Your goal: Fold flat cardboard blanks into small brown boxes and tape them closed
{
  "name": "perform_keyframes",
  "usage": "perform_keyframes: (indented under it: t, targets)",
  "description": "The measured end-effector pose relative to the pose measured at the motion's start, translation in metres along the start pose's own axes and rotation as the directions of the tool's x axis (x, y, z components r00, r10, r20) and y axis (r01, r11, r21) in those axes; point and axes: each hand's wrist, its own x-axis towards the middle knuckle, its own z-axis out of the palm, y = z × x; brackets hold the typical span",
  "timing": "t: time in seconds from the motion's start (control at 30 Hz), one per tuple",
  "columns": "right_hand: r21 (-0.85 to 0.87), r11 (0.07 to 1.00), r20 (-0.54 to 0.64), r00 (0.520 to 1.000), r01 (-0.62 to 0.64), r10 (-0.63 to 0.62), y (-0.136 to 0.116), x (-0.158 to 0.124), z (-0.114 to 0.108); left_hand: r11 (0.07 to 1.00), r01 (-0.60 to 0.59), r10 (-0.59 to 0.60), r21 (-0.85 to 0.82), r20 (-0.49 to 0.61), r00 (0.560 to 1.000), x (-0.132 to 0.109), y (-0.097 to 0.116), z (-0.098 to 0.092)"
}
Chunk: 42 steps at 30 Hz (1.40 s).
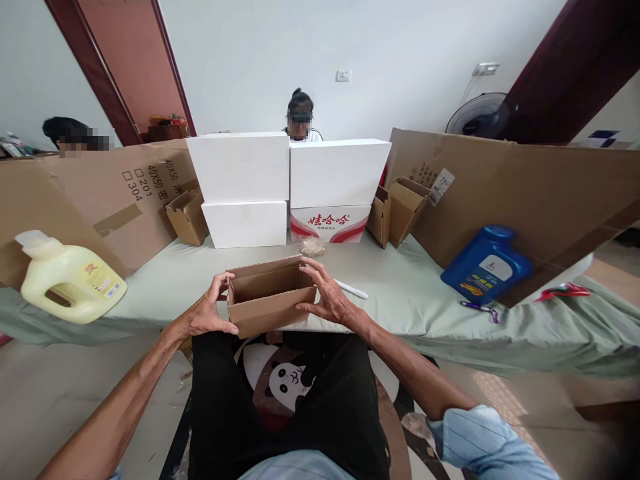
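Between my two hands, at the table's front edge, is a small brown cardboard box [270,313] with its top uncovered and its inside showing. My left hand [213,310] grips its left end, thumb at the front and fingers at the back. On the right end, my right hand [327,293] clasps it the same way. A white stick-like tool [353,289], its kind unclear, lies on the cloth just right of my right hand. Behind the box rests a clear crumpled lump [312,247], perhaps tape or plastic.
Stacked white boxes [240,167] and a red-and-white carton [327,225] form a wall behind. Small cardboard boxes [187,217] flank them, with large cardboard panels [500,200] at both sides. A yellow jug [73,280], blue bottle [485,267] and purple pen [480,308] lie outward. Two people sit beyond.
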Motion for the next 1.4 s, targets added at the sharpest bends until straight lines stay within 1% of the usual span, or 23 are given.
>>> perform_keyframes:
  t: [0.07,0.13,0.2,0.27,0.37,0.47,0.53,0.57,0.6,0.67,0.77,0.83,0.9,0.93,1.0,1.03,1.1,1.2,1.23,1.3,1.33,1.4]
  targets:
    - [0.025,0.998,-0.026,0.998,-0.05,0.05,0.005,-0.01,0.005,1.0,-0.002,0.002,0.017,-0.016,1.0,0.0,-0.003,0.001]
    - [0.067,0.989,-0.02,0.991,-0.134,0.135,0.013,-0.022,0.011,1.0,-0.005,0.005,0.022,-0.028,1.0,0.0,-0.005,0.004]
    - [0.127,0.962,0.042,0.971,-0.241,0.237,0.023,-0.034,0.019,1.0,-0.01,0.01,0.003,-0.037,0.999,0.001,-0.006,0.007]
    - [0.211,0.914,0.127,0.937,-0.346,0.325,0.034,-0.043,0.026,1.0,-0.015,0.013,-0.027,-0.062,0.998,0.002,-0.004,0.008]
    - [0.355,0.818,0.22,0.891,-0.453,0.398,0.044,-0.052,0.032,0.996,-0.009,-0.002,-0.09,-0.124,0.992,0.006,0.0,0.005]
    - [0.466,0.731,0.261,0.867,-0.498,0.424,0.039,-0.058,0.026,0.972,0.038,-0.083,-0.233,-0.189,0.978,0.008,0.004,-0.006]
    - [0.513,0.706,0.271,0.872,-0.489,0.407,0.028,-0.061,0.017,0.923,0.068,-0.165,-0.379,-0.23,0.959,0.009,0.005,-0.012]
    - [0.521,0.71,0.269,0.881,-0.473,0.389,0.02,-0.062,0.011,0.886,0.086,-0.212,-0.457,-0.232,0.949,0.01,0.006,-0.013]
    - [0.516,0.729,0.257,0.893,-0.449,0.368,0.012,-0.062,0.005,0.84,0.112,-0.261,-0.532,-0.215,0.941,0.009,0.006,-0.013]
    - [0.462,0.797,0.209,0.921,-0.388,0.328,-0.005,-0.062,-0.005,0.728,0.191,-0.362,-0.658,-0.132,0.923,0.008,0.007,-0.008]
    - [0.295,0.9,0.1,0.947,-0.322,0.306,-0.024,-0.056,-0.012,0.566,0.299,-0.462,-0.769,0.004,0.887,0.002,0.008,0.009]
    - [0.205,0.929,0.043,0.951,-0.309,0.307,-0.032,-0.051,-0.013,0.508,0.37,-0.49,-0.778,0.092,0.867,-0.004,0.007,0.023]
    - [0.183,0.931,0.006,0.948,-0.315,0.319,-0.037,-0.045,-0.011,0.486,0.448,-0.513,-0.75,0.17,0.842,-0.01,0.005,0.035]
    - [0.19,0.926,-0.009,0.943,-0.325,0.333,-0.039,-0.042,-0.011,0.49,0.49,-0.526,-0.721,0.205,0.826,-0.014,0.003,0.039]
    - [0.204,0.912,-0.043,0.927,-0.357,0.373,-0.042,-0.035,-0.01,0.55,0.55,-0.547,-0.628,0.226,0.806,-0.018,-0.001,0.044]
    - [0.206,0.903,-0.061,0.916,-0.376,0.396,-0.042,-0.032,-0.011,0.596,0.558,-0.553,-0.577,0.208,0.806,-0.02,-0.004,0.045]
    - [0.21,0.888,-0.082,0.898,-0.409,0.433,-0.04,-0.025,-0.012,0.692,0.525,-0.545,-0.496,0.117,0.83,-0.021,-0.007,0.046]
    - [0.239,0.858,-0.072,0.873,-0.455,0.483,-0.034,-0.011,-0.014,0.776,0.4,-0.492,-0.488,-0.07,0.868,-0.019,-0.005,0.044]
    - [0.255,0.843,-0.064,0.862,-0.474,0.504,-0.031,-0.006,-0.014,0.808,0.337,-0.45,-0.483,-0.137,0.882,-0.018,-0.003,0.043]
    - [0.294,0.805,-0.043,0.834,-0.515,0.55,-0.025,0.004,-0.014,0.878,0.179,-0.308,-0.445,-0.237,0.922,-0.016,0.003,0.037]
    - [0.313,0.787,-0.031,0.823,-0.531,0.568,-0.022,0.009,-0.014,0.907,0.097,-0.216,-0.409,-0.256,0.942,-0.015,0.006,0.033]
    - [0.338,0.765,-0.004,0.812,-0.548,0.584,-0.018,0.016,-0.014,0.953,-0.026,-0.05,-0.302,-0.241,0.969,-0.012,0.01,0.023]
